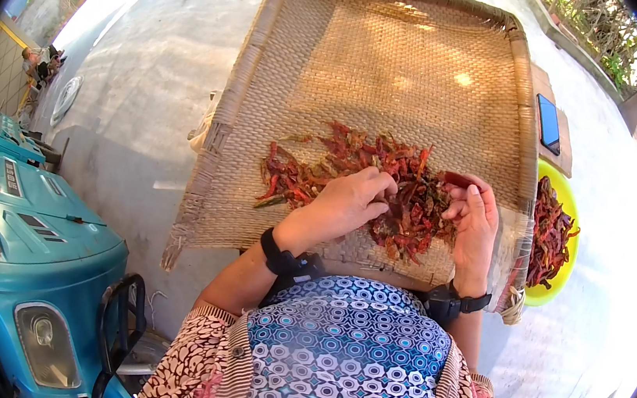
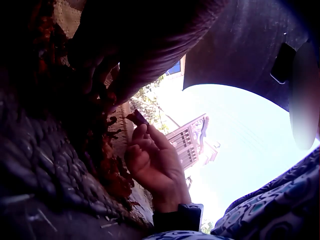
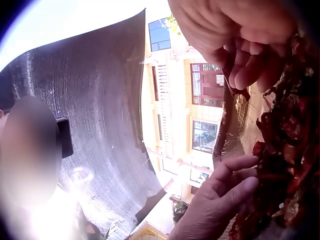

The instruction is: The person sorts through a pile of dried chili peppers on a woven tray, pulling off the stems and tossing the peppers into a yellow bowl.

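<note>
Person seated at a big woven tray [image 1: 397, 59], sorting dried chillies [image 1: 367, 185].

Left hand [image 1: 349, 202]: on the near-middle of the pile, fingers curled down into the chillies, looks like it pinches some, though the exact pinch is hidden from the head view. Left wrist view is too dark to confirm.

Right hand [image 1: 474, 225]: at the right edge of the pile, fingers loosely curled, holding one dark red chilli [image 1: 456, 180] at the fingertips, lifted just off the heap. Same chilli shows in the left wrist view [image 2: 137, 118].

Sorted pile: green bowl [image 1: 566, 197] on the ground just right of the tray, already holding plenty of chillies.

Progress, my read: partway. The bowl holds a good share, but a heap about as big is left on the near half of the tray. The far half is bare weave.

Also around: a phone [image 1: 549, 123] on a stool at far right, a blue vehicle [image 1: 30, 245] near left.
</note>
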